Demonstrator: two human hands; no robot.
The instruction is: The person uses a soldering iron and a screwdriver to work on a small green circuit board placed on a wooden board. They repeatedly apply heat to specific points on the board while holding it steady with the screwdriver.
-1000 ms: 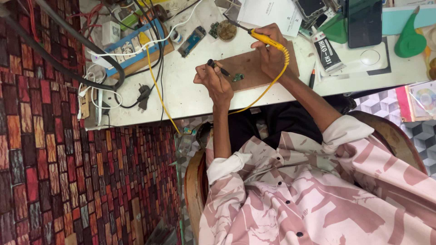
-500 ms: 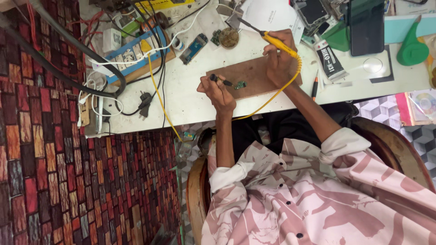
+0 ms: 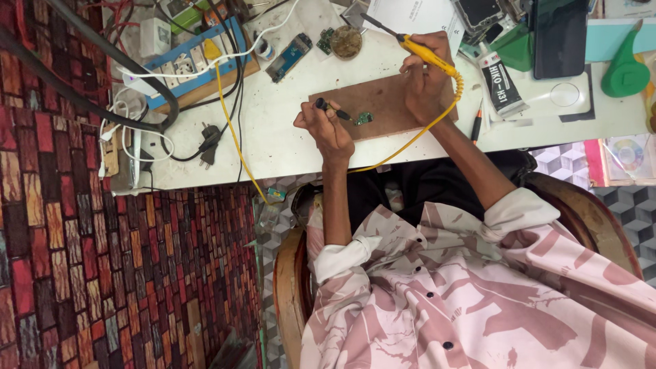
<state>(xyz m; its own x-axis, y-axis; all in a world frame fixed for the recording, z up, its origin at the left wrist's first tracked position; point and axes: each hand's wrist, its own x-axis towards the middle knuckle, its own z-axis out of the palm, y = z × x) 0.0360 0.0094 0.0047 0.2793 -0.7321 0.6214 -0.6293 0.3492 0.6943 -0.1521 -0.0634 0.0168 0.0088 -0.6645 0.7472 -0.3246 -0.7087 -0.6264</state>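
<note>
Moved since the earlier frames: right hand [image 3: 427, 82] now sits a little closer to the small green board, the iron's tip lifted off toward the round tin; left hand [image 3: 328, 126] holds much the same spot.

1. White worktable [image 3: 273, 137]: bears all items below; crowded along its far edge.
2. Blue power strip [image 3: 184, 68]: far left of the table, plugs and white and black cables running off it.
3. Brown wooden work board [image 3: 383, 102]: lies flat between the two hands.
4. Yellow soldering iron [image 3: 427, 55]: clamped in the right hand, yellow cord trailing down across the table edge; its tip points away from the work, near the round tin [image 3: 346, 41].
5. Dark slim tool [image 3: 335, 111]: pinched in the left hand, probably tweezers, though the view is too small to be sure; its end touches the small board.
6. Small green circuit board [image 3: 363, 118]: on the wooden board, just beside the left hand.

Progress, as judged: the piece is pinned and the iron is in hand, but the tip is not on the board, so the joint work appears unfinished.
</note>
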